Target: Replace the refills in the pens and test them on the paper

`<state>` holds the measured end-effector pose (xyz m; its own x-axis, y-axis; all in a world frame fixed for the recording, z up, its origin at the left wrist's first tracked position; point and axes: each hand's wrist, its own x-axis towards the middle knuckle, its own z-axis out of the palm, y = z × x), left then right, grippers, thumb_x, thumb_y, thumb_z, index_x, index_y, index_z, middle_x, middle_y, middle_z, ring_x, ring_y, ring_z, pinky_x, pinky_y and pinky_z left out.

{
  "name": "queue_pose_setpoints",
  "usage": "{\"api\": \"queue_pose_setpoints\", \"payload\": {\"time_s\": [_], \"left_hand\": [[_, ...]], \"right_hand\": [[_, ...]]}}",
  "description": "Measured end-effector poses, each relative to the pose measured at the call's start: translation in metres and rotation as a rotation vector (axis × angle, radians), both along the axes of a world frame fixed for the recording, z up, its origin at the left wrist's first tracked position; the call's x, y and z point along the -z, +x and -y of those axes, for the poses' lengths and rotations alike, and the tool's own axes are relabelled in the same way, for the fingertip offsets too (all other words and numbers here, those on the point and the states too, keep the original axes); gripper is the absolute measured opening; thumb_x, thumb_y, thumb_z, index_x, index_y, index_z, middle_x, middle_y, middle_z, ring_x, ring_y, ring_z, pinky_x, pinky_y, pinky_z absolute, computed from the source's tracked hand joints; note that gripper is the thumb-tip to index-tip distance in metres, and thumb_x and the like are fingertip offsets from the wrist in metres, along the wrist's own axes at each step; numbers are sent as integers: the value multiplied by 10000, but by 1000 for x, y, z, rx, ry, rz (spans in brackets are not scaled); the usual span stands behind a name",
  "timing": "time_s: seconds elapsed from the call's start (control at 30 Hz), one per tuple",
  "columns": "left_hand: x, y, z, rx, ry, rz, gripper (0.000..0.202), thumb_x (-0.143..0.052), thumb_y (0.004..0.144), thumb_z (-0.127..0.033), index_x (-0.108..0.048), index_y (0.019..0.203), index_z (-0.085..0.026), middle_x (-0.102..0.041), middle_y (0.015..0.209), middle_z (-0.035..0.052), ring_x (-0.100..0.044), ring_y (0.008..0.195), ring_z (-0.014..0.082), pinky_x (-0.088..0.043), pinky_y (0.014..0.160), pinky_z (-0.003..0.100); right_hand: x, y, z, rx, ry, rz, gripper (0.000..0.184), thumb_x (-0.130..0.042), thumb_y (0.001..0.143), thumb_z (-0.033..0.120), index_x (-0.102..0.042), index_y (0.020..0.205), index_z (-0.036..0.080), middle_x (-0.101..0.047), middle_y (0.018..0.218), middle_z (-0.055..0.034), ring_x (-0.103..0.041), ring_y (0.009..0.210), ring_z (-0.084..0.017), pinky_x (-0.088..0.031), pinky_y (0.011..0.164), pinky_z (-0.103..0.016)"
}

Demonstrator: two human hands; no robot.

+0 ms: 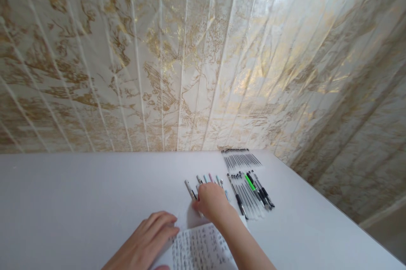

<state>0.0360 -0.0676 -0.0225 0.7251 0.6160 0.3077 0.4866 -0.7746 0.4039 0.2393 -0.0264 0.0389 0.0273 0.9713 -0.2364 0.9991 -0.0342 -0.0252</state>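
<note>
My left hand (150, 236) lies with its fingers stretched out at the left edge of a sheet of handwritten paper (199, 246). My right hand (214, 200) reaches across the paper's top, its fingers curled and pinched at the lower part of a light grey pen (189, 187). The fingertips are partly hidden. Behind this hand several pens show only their upper ends, among them a pink pen (211, 177) and a pale blue pen (205, 178). Close to its right lies a black-gripped clear pen (237, 198).
Right of my hand lie several pen refills (249, 198), a bright green pen (249, 182) and black pens (262, 189). Farther back is a row of thin refills (241, 160). The white table (79, 202) meets a gold-patterned curtain (158, 58); its right edge slants toward me.
</note>
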Motion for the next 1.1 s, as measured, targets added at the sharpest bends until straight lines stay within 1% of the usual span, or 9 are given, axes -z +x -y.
{"api": "queue_pose_setpoints", "payload": {"time_s": [0.07, 0.17, 0.37, 0.47, 0.67, 0.77, 0.83, 0.93, 1.1], "left_hand": [[-9, 9, -10, -35, -27, 19, 384, -546, 815, -162, -539, 1176, -292, -573, 1235, 33, -499, 1138, 203, -425, 956, 323], [-15, 25, -25, -71, -26, 69, 337, -458, 833, -73, -567, 1099, -248, -591, 1131, 41, -514, 1054, 191, -433, 916, 336], [-8, 41, -43, -68, 17, 16, 177, -489, 853, -116, -607, 947, -210, -621, 992, 39, -519, 938, 209, -415, 821, 347], [-3, 38, -45, -78, 49, -6, 172, -512, 860, -157, -609, 987, -220, -622, 985, 37, -516, 932, 216, -397, 819, 352], [1, 46, -49, 14, 123, -25, 398, -511, 850, -94, -499, 1218, -246, -573, 1232, 42, -482, 1123, 207, -329, 938, 365], [4, 50, -50, 0, 140, -63, 247, -514, 846, -87, -578, 1042, -223, -637, 1050, 32, -540, 1007, 207, -342, 894, 372], [7, 48, -52, -16, 149, -69, 143, -507, 845, -87, -588, 870, -201, -641, 924, 23, -556, 925, 209, -351, 859, 380], [9, 40, -56, -74, 110, -6, 148, -446, 863, -103, -548, 802, -191, -629, 872, 29, -559, 845, 204, -381, 800, 370], [6, 22, -62, -306, -72, 202, 127, -376, 898, -213, -502, 885, -217, -623, 856, 25, -573, 787, 192, -436, 731, 337]], "right_hand": [[1, -2, 2, -21, 7, -13, 238, -609, 742, 260, -727, 916, 150, -723, 950, -142, -670, 930, -274, -507, 769, -337], [3, -4, 5, -56, 24, -45, 229, -633, 706, 303, -734, 856, 163, -732, 900, -132, -681, 890, -274, -507, 741, -325], [3, -2, 2, -76, 17, -107, 182, -643, 684, 302, -746, 791, 198, -738, 834, -111, -688, 822, -254, -472, 669, -295], [-4, 5, 1, -65, 38, -131, 155, -615, 726, 283, -732, 794, 207, -736, 823, -86, -675, 815, -231, -439, 661, -285], [-35, 22, 10, -66, 207, -249, 83, -592, 770, 236, -668, 802, 222, -710, 770, -12, -616, 704, -147, -338, 572, -222], [-44, 21, 16, -71, 265, -276, 82, -598, 766, 197, -666, 798, 229, -699, 757, 11, -593, 696, -130, -314, 567, -214], [-45, 17, 20, -137, 253, -261, 92, -606, 768, 181, -681, 779, 233, -694, 731, 19, -586, 694, -127, -319, 602, -219], [-47, 13, 22, -232, 232, -225, 111, -610, 781, 167, -697, 748, 228, -683, 668, 24, -573, 662, -121, -327, 707, -248], [-56, 23, 23, -215, 379, -133, 192, -548, 829, 155, -704, 740, 223, -674, 686, -8, -557, 675, -127, -299, 756, -272]]}}
